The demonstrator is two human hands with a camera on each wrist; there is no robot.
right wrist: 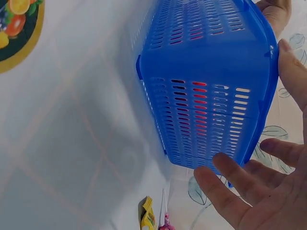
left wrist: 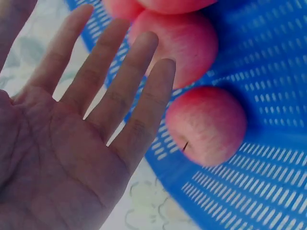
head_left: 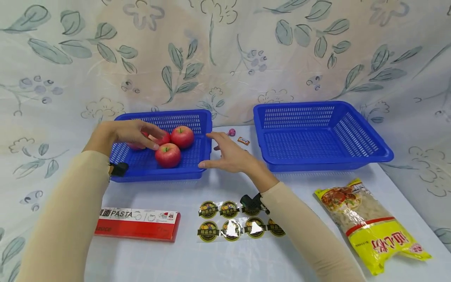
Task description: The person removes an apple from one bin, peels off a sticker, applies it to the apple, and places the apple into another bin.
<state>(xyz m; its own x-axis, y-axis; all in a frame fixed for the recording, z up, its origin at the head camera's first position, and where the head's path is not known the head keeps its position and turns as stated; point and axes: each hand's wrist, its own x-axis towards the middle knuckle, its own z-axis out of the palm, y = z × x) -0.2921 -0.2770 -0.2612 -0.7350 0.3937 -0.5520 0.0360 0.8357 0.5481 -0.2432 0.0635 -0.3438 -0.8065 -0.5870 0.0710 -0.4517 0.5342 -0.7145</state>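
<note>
Our left hand (head_left: 132, 132) hides one apple (head_left: 136, 145) in the basket (head_left: 201, 117), fingers spread flat; right hand (head_left: 230, 154) spread, just beside its rim

Red apples (head_left: 168, 155) sit in a blue basket (head_left: 197, 117) against leaf-patterned cloth (head_left: 225, 51).

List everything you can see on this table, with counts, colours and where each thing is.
apples: three, red, in left basket
left basket: one, blue, back left
right basket: one, blue, back right, nothing visible in it
pasta box: one, red and white, front left
sticker sheet: one, dark round labels, front centre
noodle bag: one, yellow, front right
lollipop: one, pink, between baskets
left hand: open, over apples
right hand: open, by left basket's right rim
</note>
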